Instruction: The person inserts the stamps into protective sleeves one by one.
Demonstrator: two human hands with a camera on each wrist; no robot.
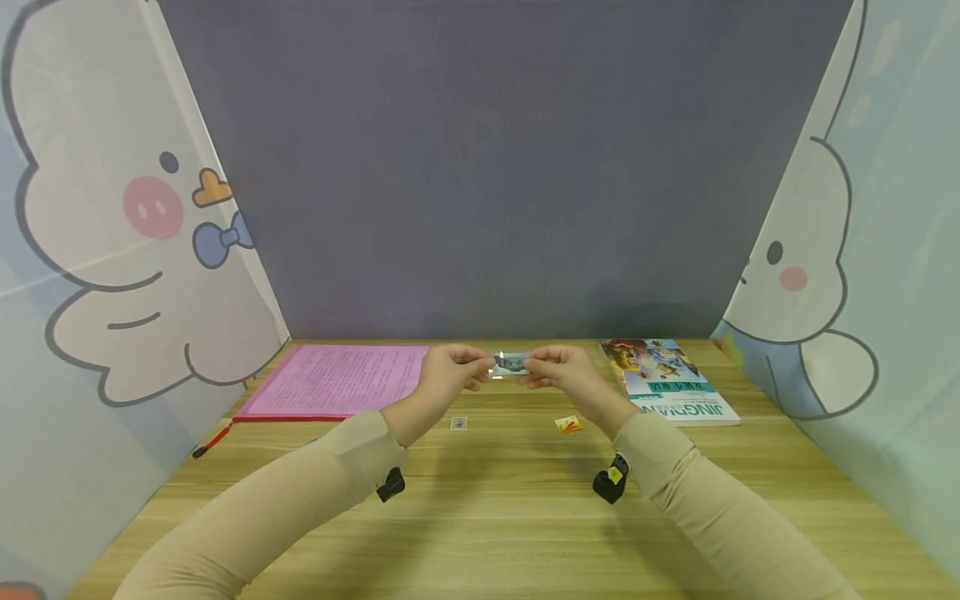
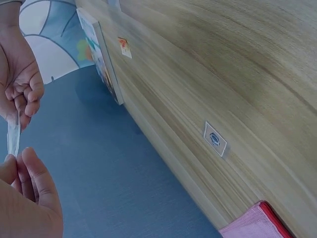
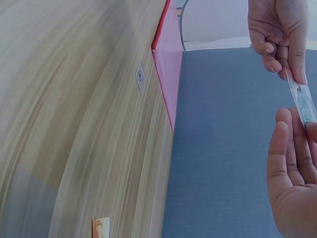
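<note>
Raised over the far part of the table, a small shiny clear plastic sleeve (image 1: 510,364) with a grey-green picture is stretched between both hands. Its left end is pinched between thumb and fingers of my left hand (image 1: 450,371). My right hand (image 1: 562,371) pinches the other end. Seen edge-on in the left wrist view, the sleeve (image 2: 13,136) looks thin and flat. Below the hands lie two small stamp-like pieces: a pale one with a dark round print (image 1: 459,423) on the left and an orange-yellow one (image 1: 568,424) on the right.
A pink zip file bag (image 1: 337,379) holding a printed sheet lies at the back left, its red pull (image 1: 216,437) hanging forward. At the back right is a colourful book (image 1: 667,379). A grey panel (image 1: 495,167) rises behind the table, with cartoon-printed curtains (image 1: 150,250) at both sides.
</note>
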